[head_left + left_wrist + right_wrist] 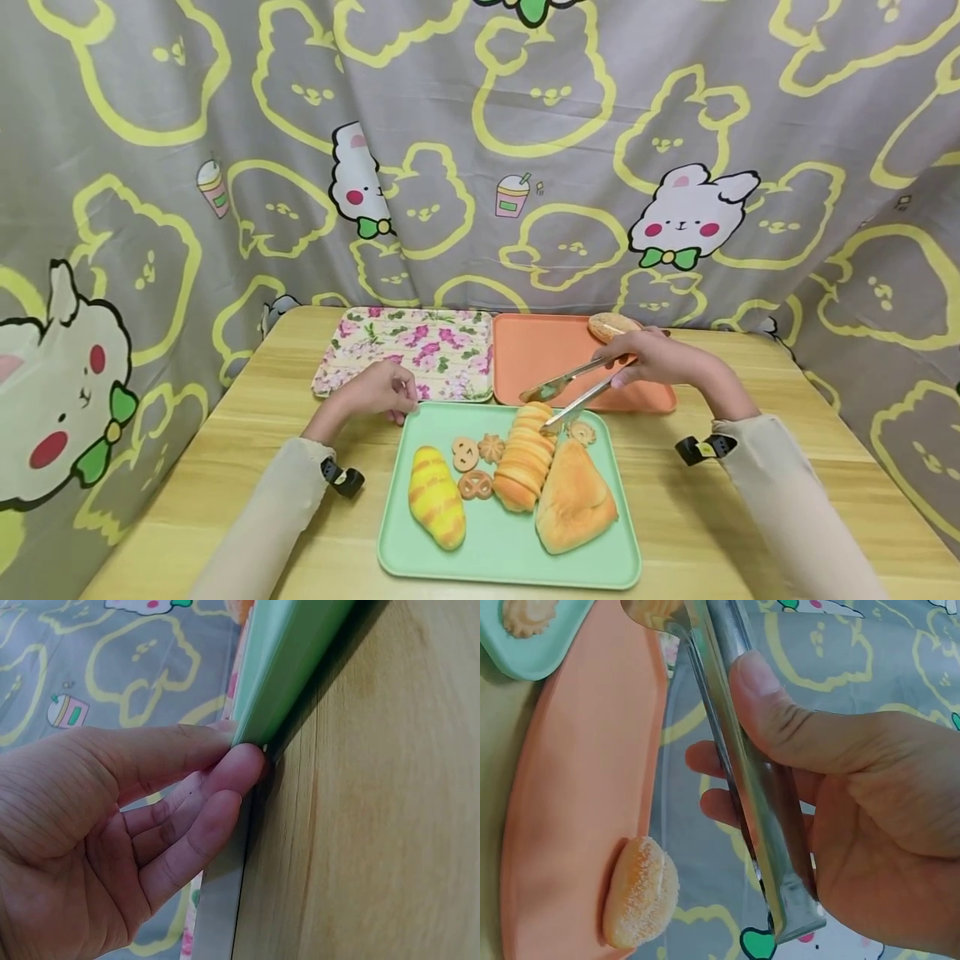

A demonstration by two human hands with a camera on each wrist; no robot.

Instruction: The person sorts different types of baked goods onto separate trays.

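Observation:
My left hand [381, 390] pinches the far left corner of a mint green tray [487, 554] between thumb and fingers; the left wrist view shows this grip closely. Metal tongs [581, 406] are held in my right hand [654, 358]. Their spread tips reach the far end of a long ridged bread roll [521, 467] on the green tray; whether both tips touch it I cannot tell. To its right lies a triangular bread [573, 504], to its left a yellow striped bread [437, 500]. Several small cookies [476, 484] lie between and behind the breads.
Behind the green tray stands an orange tray [532, 350], a sugar-dusted oval bun [641, 894] at its far right. A floral tray [405, 350] adjoins it on the left. A patterned curtain [465, 167] hangs behind the wooden table [712, 517].

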